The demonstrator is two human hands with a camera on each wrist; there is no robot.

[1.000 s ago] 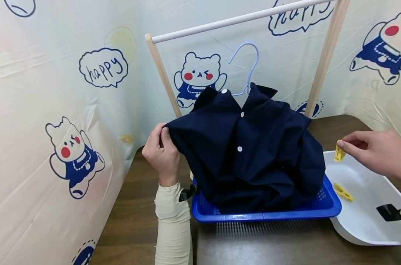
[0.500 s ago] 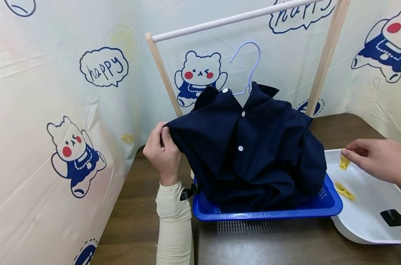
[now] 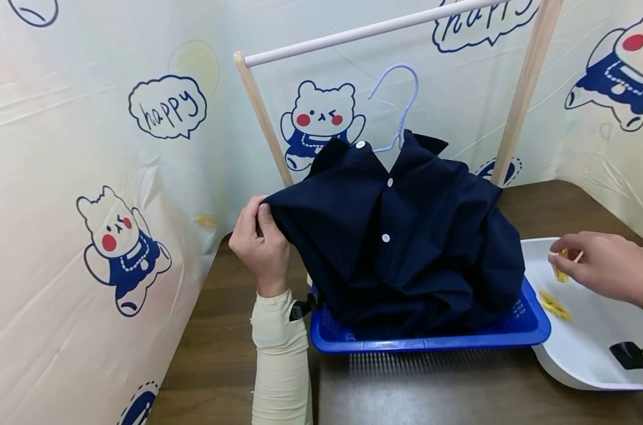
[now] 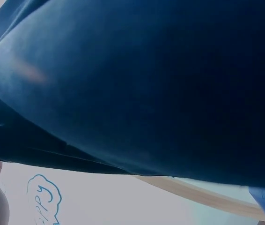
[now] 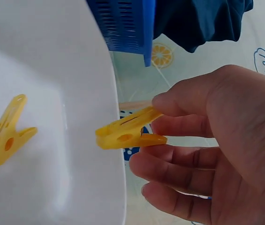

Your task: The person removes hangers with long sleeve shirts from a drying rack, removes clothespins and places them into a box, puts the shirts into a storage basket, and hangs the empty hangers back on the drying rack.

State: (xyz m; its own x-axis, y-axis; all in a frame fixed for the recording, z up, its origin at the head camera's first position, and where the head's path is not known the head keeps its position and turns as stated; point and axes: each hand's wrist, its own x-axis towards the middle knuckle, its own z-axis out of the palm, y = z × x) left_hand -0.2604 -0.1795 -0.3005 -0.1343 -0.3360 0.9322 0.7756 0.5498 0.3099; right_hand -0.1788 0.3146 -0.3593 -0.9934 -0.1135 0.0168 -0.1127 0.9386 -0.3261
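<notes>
A dark blue shirt [image 3: 401,248] is piled in a blue basket [image 3: 433,341] on a brown table [image 3: 215,354]. The shirt's left shoulder is pinched by the left hand [image 3: 260,245], with the thumb and fingers curled tight on the cloth, and that corner is held up just beside the basket. In the left wrist view, almost all that is seen is the shirt [image 4: 146,84], close up and blurry. The shirt is on a pale blue hanger [image 3: 398,100], and only the hook is seen, poking up from the collar. Behind the basket, a wooden rack [image 3: 364,30] is stood, with 1 white bar across the top. To the right of the basket, right next to it, a white tub [image 3: 581,354] is set on the table. A yellow peg [image 3: 561,268] is held over the tub by the right hand [image 3: 605,271]. In the right wrist view, the peg [image 5: 128,133] is pinched by its back end between the thumb and fingers, and the other fingers are curled loosely under it. 1 more yellow peg [image 3: 554,306] is lying on the tub floor, near the hand but apart from it. A black and yellow thing [image 3: 635,355] is also seen in the tub, near its front edge. A curtain [image 3: 88,177] with bears on it is hung behind it all.
</notes>
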